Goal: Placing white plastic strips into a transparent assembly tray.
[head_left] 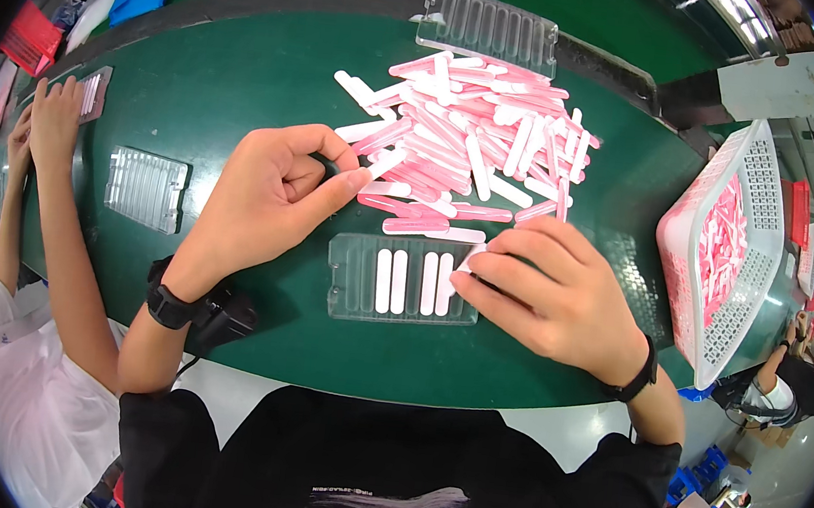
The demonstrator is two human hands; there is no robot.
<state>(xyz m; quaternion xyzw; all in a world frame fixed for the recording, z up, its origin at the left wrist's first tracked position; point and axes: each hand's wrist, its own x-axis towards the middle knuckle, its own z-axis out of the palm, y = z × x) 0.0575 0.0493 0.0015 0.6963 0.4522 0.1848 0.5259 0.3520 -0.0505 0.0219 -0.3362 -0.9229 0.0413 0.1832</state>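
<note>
My left hand (275,186) pinches a short white round-ended stick (387,164) between thumb and index finger, at the left edge of a heap of pink and white sticks (479,133). My right hand (562,285) grips another white stick (470,257) by its fingertips, over the right end of a clear ribbed tray (352,288). Several white sticks stand side by side in the tray's grooves, with bare grooves at its left and between them. The fingers of my right hand partly hide the tray's right end.
Behind the heap lies a clear grooved tray (489,25); another clear tray (146,189) is at the left. A white basket (676,243) of pink pieces stands at the right. At the far left, a co-worker's arm (69,209) reaches over the green table (249,337).
</note>
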